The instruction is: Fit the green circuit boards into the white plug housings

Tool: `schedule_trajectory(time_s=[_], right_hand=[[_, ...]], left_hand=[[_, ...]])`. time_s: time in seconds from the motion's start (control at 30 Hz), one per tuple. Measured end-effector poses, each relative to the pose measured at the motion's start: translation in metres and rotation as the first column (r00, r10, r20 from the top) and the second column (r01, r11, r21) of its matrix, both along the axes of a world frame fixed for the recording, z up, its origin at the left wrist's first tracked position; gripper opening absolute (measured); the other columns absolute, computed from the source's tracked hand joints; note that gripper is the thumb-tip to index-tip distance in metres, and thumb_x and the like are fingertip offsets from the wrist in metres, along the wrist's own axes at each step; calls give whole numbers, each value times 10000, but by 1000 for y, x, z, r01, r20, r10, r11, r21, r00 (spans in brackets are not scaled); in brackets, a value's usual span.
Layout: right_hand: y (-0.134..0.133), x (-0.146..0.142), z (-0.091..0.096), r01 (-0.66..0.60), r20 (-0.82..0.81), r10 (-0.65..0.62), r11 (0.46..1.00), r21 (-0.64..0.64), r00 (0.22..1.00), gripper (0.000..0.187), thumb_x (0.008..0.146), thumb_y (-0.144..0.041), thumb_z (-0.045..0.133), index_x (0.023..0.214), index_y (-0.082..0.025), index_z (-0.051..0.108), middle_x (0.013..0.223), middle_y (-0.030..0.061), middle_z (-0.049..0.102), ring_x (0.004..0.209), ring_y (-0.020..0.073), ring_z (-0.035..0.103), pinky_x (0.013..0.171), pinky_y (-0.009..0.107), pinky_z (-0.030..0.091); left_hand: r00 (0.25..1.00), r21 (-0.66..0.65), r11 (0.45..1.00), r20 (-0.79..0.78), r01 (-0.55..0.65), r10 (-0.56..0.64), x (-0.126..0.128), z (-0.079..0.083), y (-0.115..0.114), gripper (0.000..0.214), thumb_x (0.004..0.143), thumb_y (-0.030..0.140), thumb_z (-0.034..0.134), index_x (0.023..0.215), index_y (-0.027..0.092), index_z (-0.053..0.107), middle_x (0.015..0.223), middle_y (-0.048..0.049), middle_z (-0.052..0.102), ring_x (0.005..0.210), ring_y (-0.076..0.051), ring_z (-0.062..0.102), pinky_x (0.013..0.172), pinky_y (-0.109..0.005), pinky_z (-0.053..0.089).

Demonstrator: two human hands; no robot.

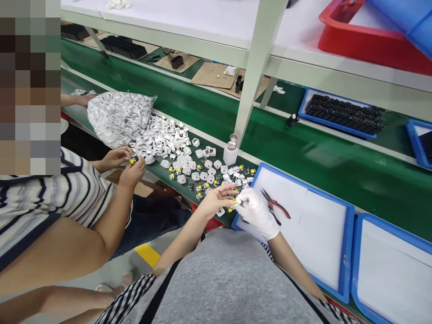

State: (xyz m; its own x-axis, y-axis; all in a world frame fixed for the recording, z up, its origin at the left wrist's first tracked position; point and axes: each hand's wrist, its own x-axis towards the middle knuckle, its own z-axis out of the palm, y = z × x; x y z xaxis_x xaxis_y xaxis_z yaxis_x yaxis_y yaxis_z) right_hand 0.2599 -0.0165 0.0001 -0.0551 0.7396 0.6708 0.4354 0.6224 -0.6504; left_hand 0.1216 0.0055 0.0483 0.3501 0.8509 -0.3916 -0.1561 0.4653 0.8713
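My left hand (pixel 218 198), bare, and my right hand (pixel 256 210), in a white glove, meet over the near edge of the green bench. Between their fingertips they pinch a small circuit board with a yellow part (pixel 235 202). Just beyond them lie several white plastic housings (pixel 189 166) and more small yellow-and-green boards (pixel 202 189). Red-handled pliers (pixel 275 206) rest on the white sheet of a blue-rimmed tray (pixel 347 252), right of my gloved hand.
A co-worker in a striped shirt sits at my left, their hands (pixel 126 164) holding a small part. A bag heaped with white housings (pixel 118 117), a white dispenser bottle (pixel 231 150), a shelf post (pixel 254 67), blue trays of black parts (pixel 342 112) and a red bin (pixel 367 36) stand around.
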Motion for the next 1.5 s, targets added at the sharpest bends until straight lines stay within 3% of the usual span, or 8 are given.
schedule_trajectory(time_s=[0.17,0.47,0.7,0.93,1.1,1.23,1.33,1.5], right_hand=[[-6,3,1,11,150,-21,998,68,988,258,809,-194,422,1058,-182,487,982,90,556,903,163,542,724,290,485],[-13,3,13,87,57,-91,994,63,994,128,794,-239,448,829,-178,555,776,62,600,718,149,582,623,265,499],[-17,4,16,107,152,-108,994,13,982,470,811,-295,423,1248,-165,310,1002,122,520,893,196,537,644,289,499],[-21,10,22,12,189,-41,988,155,981,163,812,-254,450,907,-160,545,854,80,584,779,151,568,649,248,487],[-23,8,20,64,107,-74,994,93,991,193,798,-329,454,757,-158,536,676,48,571,585,130,555,524,237,470],[-24,5,19,128,33,-130,990,64,991,300,778,-403,473,900,-133,523,838,101,595,755,171,584,620,267,499],[-24,6,19,53,117,-69,989,136,991,282,805,-273,463,1052,-138,485,1050,119,556,964,172,533,759,272,479],[-22,5,15,146,133,-162,982,120,978,147,793,-178,465,883,-147,577,884,91,616,797,173,576,670,280,478]], left_hand=[[999,-5,1000,25,-25,25,0,4,-3,469,434,69,716,880,168,611,801,-15,599,696,-115,543,628,-231,420],[998,-9,1000,63,-13,13,0,8,-10,428,461,108,722,865,176,602,819,-16,594,709,-115,544,614,-217,428],[997,166,986,75,-4,-8,0,12,-12,511,436,44,709,908,193,582,817,-18,608,789,-146,552,561,-187,432],[997,150,989,71,11,-22,1,12,-17,523,432,35,714,916,191,589,838,-19,612,757,-129,558,600,-193,441],[993,84,996,109,26,-35,1,13,-18,471,449,41,712,885,182,605,819,-26,624,729,-115,558,560,-165,438],[989,65,997,139,34,-43,1,14,-16,477,439,37,720,878,193,616,804,-12,621,666,-88,544,534,-154,428],[986,17,1000,164,-20,17,3,13,-15,487,414,26,727,860,192,621,791,0,613,677,-86,546,537,-149,426],[959,-120,977,204,-176,198,13,8,-19,400,467,87,722,835,178,597,747,14,595,623,-74,543,551,-170,430]])
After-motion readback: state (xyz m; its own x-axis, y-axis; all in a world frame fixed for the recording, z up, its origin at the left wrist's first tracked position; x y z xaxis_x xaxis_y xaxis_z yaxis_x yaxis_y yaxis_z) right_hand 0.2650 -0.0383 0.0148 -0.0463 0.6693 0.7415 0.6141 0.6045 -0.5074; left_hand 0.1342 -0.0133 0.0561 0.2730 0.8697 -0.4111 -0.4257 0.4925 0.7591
